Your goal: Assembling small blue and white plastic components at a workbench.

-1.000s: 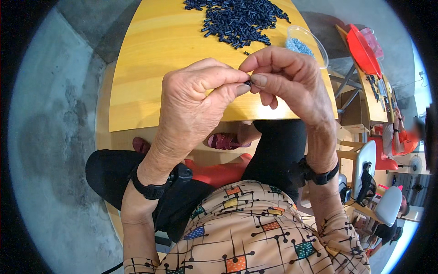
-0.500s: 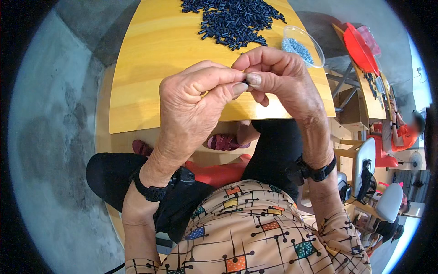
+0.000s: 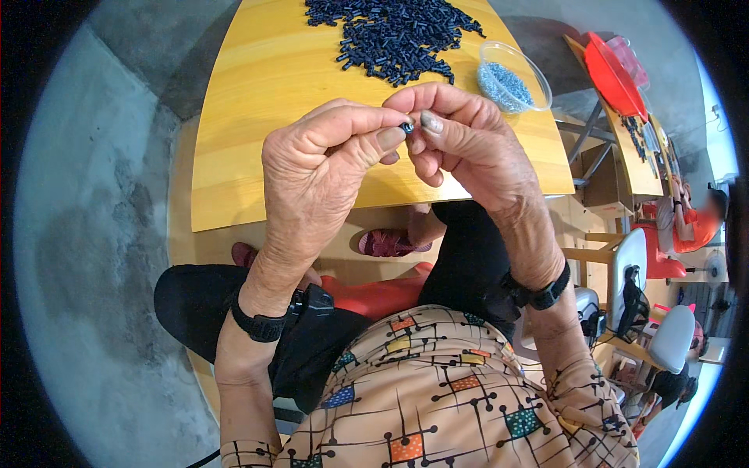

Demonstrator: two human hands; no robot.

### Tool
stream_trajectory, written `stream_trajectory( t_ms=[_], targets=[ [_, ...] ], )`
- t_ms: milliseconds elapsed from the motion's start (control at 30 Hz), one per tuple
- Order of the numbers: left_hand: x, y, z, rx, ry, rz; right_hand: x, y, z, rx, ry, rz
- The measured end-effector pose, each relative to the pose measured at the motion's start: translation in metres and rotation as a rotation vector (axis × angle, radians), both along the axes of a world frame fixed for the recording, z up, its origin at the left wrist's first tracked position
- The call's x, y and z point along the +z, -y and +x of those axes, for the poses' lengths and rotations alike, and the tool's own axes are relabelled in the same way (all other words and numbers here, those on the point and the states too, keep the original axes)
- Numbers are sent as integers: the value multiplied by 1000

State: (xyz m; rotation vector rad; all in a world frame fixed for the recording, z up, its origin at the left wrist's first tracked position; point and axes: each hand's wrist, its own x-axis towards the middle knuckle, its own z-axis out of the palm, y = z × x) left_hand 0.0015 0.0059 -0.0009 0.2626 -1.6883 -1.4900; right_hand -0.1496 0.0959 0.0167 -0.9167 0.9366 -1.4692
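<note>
Between the thumb and index finger of my left hand is a small dark tube-shaped piece with a shiny end toward the right. My right hand is close beside it, index fingertip at or near the piece. Its thumb is lifted apart from the index finger and the other fingers curl loosely; whether anything lies inside that curl is hidden. Both hands are raised over the near part of the yellow table. Beyond them lies a heap of similar dark blue tubes. A clear round tub holds many small silvery-blue pieces.
Another table on the right carries a red basin and dark pieces. Grey-topped chairs stand below it. A person in orange sits farther right. A grey wall rises on my left.
My right thumb has moved off the piece and apart from the index finger. My left hand has shifted slightly left and up, and the piece's shiny end now shows.
</note>
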Motion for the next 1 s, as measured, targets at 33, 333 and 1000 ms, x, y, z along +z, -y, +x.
stream_trajectory(
  t_ms=[33,333,1000],
  targets=[
    [0,0,0,1,6,1,1,0,-1,-4,-41,3],
    [-1,1,0,-3,3,-50,10,-4,4,-87,-260,28],
    [-15,-5,-4,26,67,48,-1,-1,17,-270,-544,12]
  ],
)
